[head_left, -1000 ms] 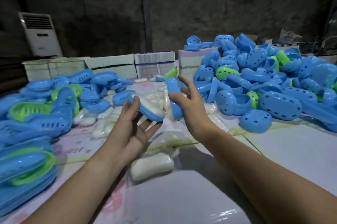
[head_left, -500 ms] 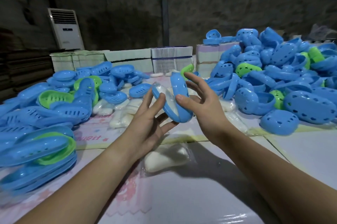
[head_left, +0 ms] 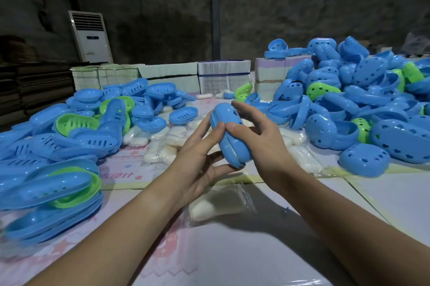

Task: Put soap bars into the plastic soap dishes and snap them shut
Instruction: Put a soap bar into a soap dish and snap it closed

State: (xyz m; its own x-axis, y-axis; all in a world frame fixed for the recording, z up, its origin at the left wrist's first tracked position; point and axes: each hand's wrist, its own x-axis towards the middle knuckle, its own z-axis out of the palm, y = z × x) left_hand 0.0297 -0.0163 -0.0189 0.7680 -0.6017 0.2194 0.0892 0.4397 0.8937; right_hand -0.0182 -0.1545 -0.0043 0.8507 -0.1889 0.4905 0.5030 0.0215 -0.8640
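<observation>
Both the left hand (head_left: 200,160) and right hand (head_left: 263,146) clasp a blue soap dish (head_left: 230,138) (nearly closed, seam showing white) with curled fingers. A bagged soap bar (head_left: 216,204) lies on the table (head_left: 256,250) below, between heaped dishes (head_left: 372,99).

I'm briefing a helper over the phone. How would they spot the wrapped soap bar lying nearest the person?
Start at the blue dish held between both hands, mid-table. Directly below it, between the forearms, lies the wrapped soap bar. Unlike the soap pile farther back among the dishes, it lies alone on the table.
</observation>
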